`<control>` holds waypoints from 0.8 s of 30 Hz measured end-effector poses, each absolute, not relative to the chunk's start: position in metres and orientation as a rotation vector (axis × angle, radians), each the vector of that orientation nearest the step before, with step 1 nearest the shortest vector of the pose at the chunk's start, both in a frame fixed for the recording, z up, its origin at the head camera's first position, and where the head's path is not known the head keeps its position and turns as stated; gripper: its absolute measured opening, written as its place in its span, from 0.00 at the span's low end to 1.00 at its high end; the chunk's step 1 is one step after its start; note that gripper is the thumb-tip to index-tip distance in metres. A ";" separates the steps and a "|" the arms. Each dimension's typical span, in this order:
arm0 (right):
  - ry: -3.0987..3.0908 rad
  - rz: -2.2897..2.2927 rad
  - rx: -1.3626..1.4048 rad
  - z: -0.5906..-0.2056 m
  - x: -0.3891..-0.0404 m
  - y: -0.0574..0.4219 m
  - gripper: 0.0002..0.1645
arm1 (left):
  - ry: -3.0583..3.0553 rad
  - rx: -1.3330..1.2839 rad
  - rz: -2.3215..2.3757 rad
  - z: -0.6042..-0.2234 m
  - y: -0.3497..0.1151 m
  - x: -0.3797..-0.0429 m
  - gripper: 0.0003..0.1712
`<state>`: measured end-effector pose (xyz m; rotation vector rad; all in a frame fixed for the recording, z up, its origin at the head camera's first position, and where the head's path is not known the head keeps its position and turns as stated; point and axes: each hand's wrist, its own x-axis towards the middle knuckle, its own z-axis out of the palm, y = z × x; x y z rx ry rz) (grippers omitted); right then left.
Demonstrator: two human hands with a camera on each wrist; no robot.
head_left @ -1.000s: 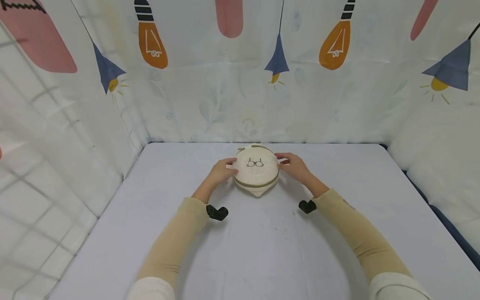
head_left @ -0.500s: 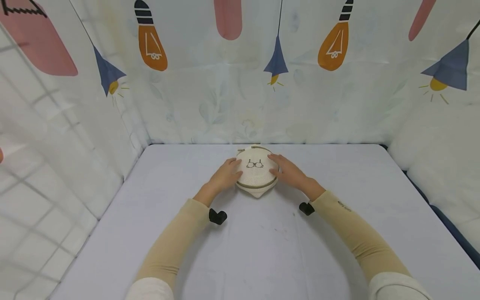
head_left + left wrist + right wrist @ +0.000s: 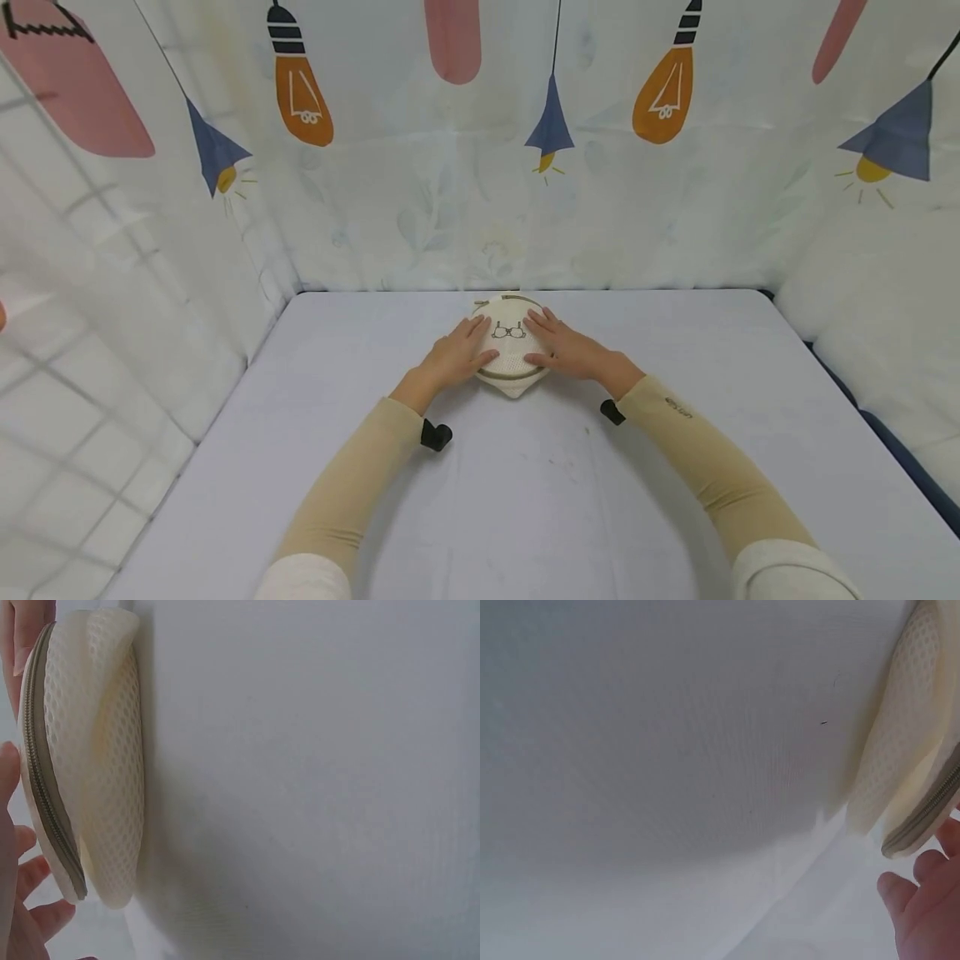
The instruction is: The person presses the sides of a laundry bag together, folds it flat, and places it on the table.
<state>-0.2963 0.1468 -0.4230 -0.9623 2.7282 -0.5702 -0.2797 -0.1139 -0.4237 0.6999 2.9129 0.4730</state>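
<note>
Left hand [image 3: 456, 356] and right hand [image 3: 574, 350] moved inward over round, cream mesh zippered pouch [image 3: 512, 360], near far edge of pale cloth-covered table [image 3: 517, 492]. Both unclenched, splayed on its top.

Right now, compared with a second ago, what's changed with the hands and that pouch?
The left hand and right hand let go of the sides of the cream pouch and moved inward, now lying over its top. The pouch stayed in about the same spot on the table, glasses drawing facing up.

Head cam bright, wrist cams dim, soft shadows
</note>
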 end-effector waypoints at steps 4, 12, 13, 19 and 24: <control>2.755 -0.511 -0.977 -0.425 -0.298 0.143 0.50 | 2.901 0.692 0.440 -0.427 -0.114 -0.281 0.46; 2.753 -0.437 -0.954 -0.429 -0.301 0.139 0.54 | 2.915 0.695 0.361 -0.431 -0.114 -0.284 0.48; 2.748 -0.425 -0.948 -0.429 -0.302 0.139 0.54 | 2.915 0.701 0.348 -0.431 -0.114 -0.284 0.48; 2.740 -0.376 -0.924 -0.429 -0.301 0.136 0.57 | 2.901 0.729 0.299 -0.430 -0.112 -0.283 0.48; 2.733 -0.354 -0.899 -0.432 -0.303 0.135 0.59 | 2.866 0.693 0.342 -0.430 -0.110 -0.282 0.48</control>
